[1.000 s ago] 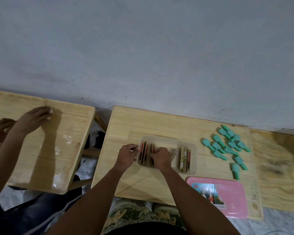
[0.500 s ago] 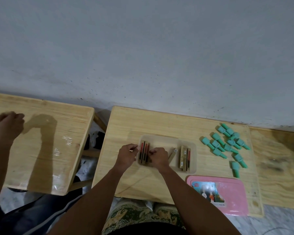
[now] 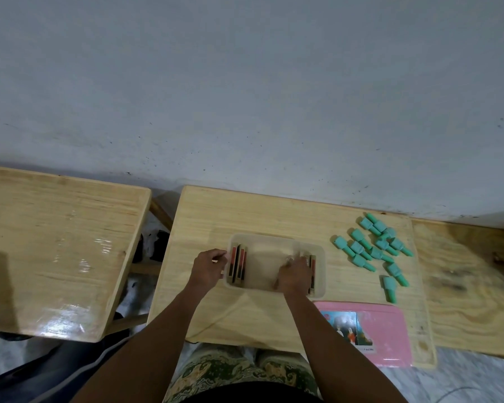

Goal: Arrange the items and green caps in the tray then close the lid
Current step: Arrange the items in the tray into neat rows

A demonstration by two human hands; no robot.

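Tray [image 3: 274, 239] is lying on the tabletop [image 3: 245, 210]. Left hand [image 3: 207, 267] is pinching its left rim; right hand [image 3: 294, 274] is resting curled inside, holding what I cannot tell.

1. A translucent tray [image 3: 277, 242] sits on the middle wooden table [image 3: 245, 210].
2. The left hand [image 3: 208, 267] rests at the tray's left wall, beside flat red-and-tan items [image 3: 238, 264] standing on edge.
3. The right hand [image 3: 294, 274] lies inside the tray, touching similar items [image 3: 312, 270] at its right end.
4. Green caps [image 3: 374, 251] lie scattered to the right.
5. A pink lid [image 3: 387, 330] lies near the table's front edge.
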